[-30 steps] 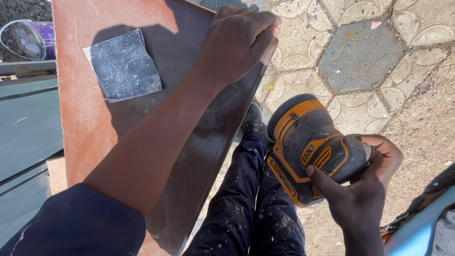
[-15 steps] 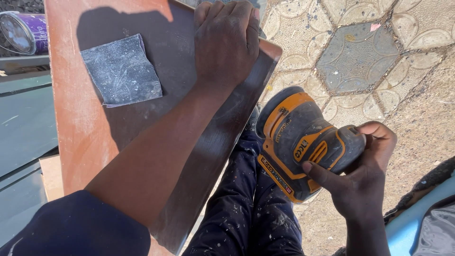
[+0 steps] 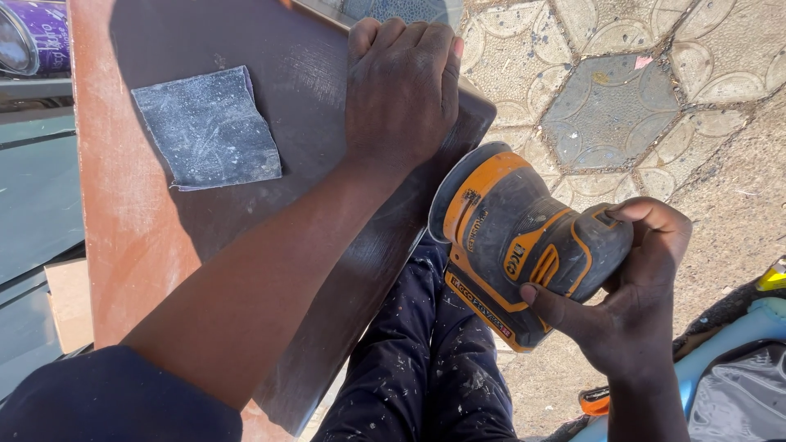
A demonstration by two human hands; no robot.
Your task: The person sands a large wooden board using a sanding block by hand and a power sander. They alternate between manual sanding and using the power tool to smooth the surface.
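left hand (image 3: 399,90): lies palm down on the reddish-brown flat wooden board (image 3: 155,237), fingers together and curled over its far right corner, pressing on it. a second ago the same hand was bunched into a fist at that corner; since then it has flattened out into a firmer hold.
right hand (image 3: 630,303): clamped around the rear grip of the orange and dark grey handheld orbital sander (image 3: 516,241), thumb under the body and fingers over the top.
sander position: its round pad now sits right against the board's right edge, just below the left hand. over the last second it has come up and leftward from beside the leg, so the gap to the board has closed; whether the pad actually touches the wood cannot be told.
what the change means: as a judgement, board steadied and tool brought in points to edge sanding being at hand.
sandpaper: a worn grey square sheet of sandpaper (image 3: 209,127) lies loose on the board's upper left part, well apart from both hands, unmoved on the board.
surroundings: dark blue paint-flecked trousers (image 3: 426,368) below the board, patterned hexagonal paving stones (image 3: 606,98) beyond, a purple tin can (image 3: 37,33) at the top left corner.
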